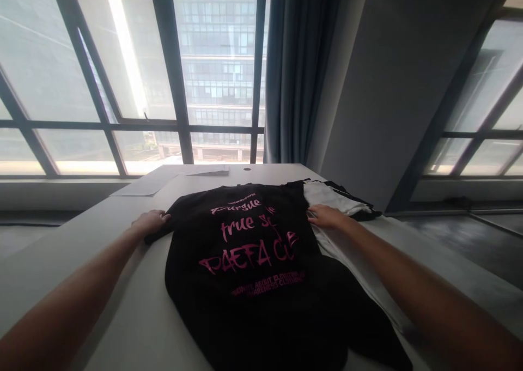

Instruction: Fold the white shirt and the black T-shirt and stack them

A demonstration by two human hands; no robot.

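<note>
In the head view, the black T-shirt point(253, 275) lies print-up on the white surface point(104, 216), just beside a pile of black-and-white clothes point(339, 198). The left hand point(151, 220) is at its left sleeve and the right hand point(327, 217) at its upper right edge; both sets of fingers look close together on the cloth, though I cannot tell whether they clamp it. Straightening it seems best done with an even, gentle outward pull, since a fold breaks the pink lettering point(245, 259) on the right. The collar points toward the window point(220, 60); the long axis runs from there toward the person, veering slightly right.
</note>
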